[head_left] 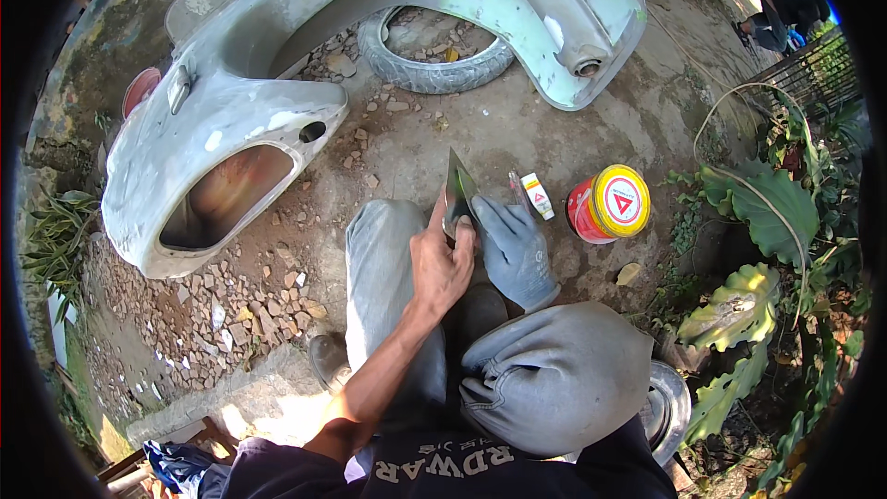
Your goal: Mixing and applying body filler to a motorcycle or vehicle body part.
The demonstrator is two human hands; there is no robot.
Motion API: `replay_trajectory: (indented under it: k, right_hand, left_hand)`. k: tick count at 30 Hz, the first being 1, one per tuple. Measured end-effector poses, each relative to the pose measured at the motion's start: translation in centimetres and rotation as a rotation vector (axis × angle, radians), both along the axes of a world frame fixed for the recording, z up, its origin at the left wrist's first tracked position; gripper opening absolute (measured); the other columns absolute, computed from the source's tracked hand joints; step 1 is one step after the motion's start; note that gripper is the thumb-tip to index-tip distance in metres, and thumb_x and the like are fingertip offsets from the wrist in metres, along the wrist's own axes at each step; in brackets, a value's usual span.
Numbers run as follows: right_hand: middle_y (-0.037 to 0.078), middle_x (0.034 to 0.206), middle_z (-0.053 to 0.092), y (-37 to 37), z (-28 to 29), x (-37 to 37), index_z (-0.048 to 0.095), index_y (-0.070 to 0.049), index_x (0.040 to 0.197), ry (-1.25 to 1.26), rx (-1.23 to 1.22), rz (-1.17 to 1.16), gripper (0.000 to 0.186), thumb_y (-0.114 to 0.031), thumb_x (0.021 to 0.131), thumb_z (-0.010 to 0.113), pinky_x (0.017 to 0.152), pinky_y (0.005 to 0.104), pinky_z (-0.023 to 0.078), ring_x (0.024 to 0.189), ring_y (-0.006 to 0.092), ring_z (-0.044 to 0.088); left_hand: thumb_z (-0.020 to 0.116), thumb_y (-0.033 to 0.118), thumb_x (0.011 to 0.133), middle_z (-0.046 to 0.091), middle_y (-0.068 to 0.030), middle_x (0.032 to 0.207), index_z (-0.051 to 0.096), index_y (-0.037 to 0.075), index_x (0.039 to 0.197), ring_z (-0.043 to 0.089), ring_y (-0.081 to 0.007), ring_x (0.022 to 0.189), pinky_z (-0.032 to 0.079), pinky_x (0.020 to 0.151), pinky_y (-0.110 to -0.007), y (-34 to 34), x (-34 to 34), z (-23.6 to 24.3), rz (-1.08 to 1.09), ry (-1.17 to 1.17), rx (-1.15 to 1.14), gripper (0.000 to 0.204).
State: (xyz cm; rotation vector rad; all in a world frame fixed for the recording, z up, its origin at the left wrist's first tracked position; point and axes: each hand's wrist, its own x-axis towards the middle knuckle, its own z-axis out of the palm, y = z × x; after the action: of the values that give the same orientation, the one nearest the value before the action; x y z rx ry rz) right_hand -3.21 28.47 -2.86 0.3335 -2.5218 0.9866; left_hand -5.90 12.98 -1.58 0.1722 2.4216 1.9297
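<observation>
My bare left hand (442, 263) grips a dark, thin metal spreader plate (458, 187), which points away from me between my knees. My gloved right hand (508, 249), in grey-blue, is closed against the plate's right side, its fingertips at the lower part. Just right of them, a small white tube (538, 196) lies on the ground beside a slim object too small to make out. Farther right stands a red tin (584, 214) with a yellow-rimmed lid.
A grey primed scooter body (139, 203) curves across the left and back, with a tyre (425, 77) beneath its arch. Rubble (226, 319) lies at left on the concrete ground (665, 74). Leafy plants (758, 212) line the right. A partly hidden person (785, 14) is at the far top right.
</observation>
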Motion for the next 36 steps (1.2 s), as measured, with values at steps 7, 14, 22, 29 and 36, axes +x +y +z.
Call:
replay_trajectory:
  k: [7,14,22,29,36]
  right_hand:
    - [0.017,0.115,0.074,1.4,0.4,0.3,0.069,0.0,0.124,0.015,-0.048,-0.024,0.032,-0.001,0.093,0.063,0.086,0.0433,0.053,0.094,0.0362,0.066]
    - [0.017,0.106,0.074,1.0,0.1,-0.4,0.069,-0.001,0.122,-0.002,-0.046,-0.019,0.029,-0.002,0.093,0.062,0.084,0.0451,0.053,0.092,0.0362,0.066]
    - [0.017,0.106,0.075,1.8,2.0,0.2,0.071,-0.002,0.119,-0.096,0.035,0.011,0.027,-0.005,0.094,0.062,0.087,0.045,0.054,0.094,0.0367,0.068]
    - [0.015,0.12,0.074,5.6,5.4,-0.8,0.074,0.0,0.119,-0.276,-0.344,0.133,0.026,-0.002,0.094,0.064,0.105,0.0425,0.05,0.116,0.0291,0.068]
    - [0.011,0.129,0.073,6.7,1.3,-2.2,0.076,-0.005,0.12,-0.191,-0.404,0.44,0.035,0.007,0.089,0.064,0.119,0.0435,0.041,0.132,0.0295,0.062]
  left_hand:
    - [0.059,0.009,0.1,0.062,-0.0076,0.06,0.055,-0.004,0.146,0.061,-0.0105,0.051,0.047,0.05,-0.031,-1.0,0.3,-1.2,0.041,-0.151,-0.167,0.048]
    - [0.058,0.007,0.1,0.064,-0.005,0.063,0.06,-0.004,0.134,0.057,-0.0076,0.055,0.046,0.051,-0.03,-0.1,-0.1,-0.8,0.06,-0.119,-0.052,0.036]
    - [0.057,0.005,0.099,0.073,-0.0095,0.084,0.06,-0.007,0.135,0.064,-0.0084,0.072,0.053,0.065,-0.029,-0.2,0.1,-3.3,0.06,-0.119,0.063,0.039]
    - [0.059,0.004,0.093,0.068,-0.0031,0.081,0.065,0.0,0.104,0.069,-0.0135,0.068,0.059,0.06,-0.028,-3.5,-2.1,-2.0,0.061,-0.632,0.835,0.014]
    - [0.062,0.008,0.093,0.068,-0.0033,0.08,0.062,0.005,0.098,0.068,-0.0144,0.058,0.059,0.05,-0.024,-4.1,-2.6,-3.1,0.02,-1.024,1.22,0.006]
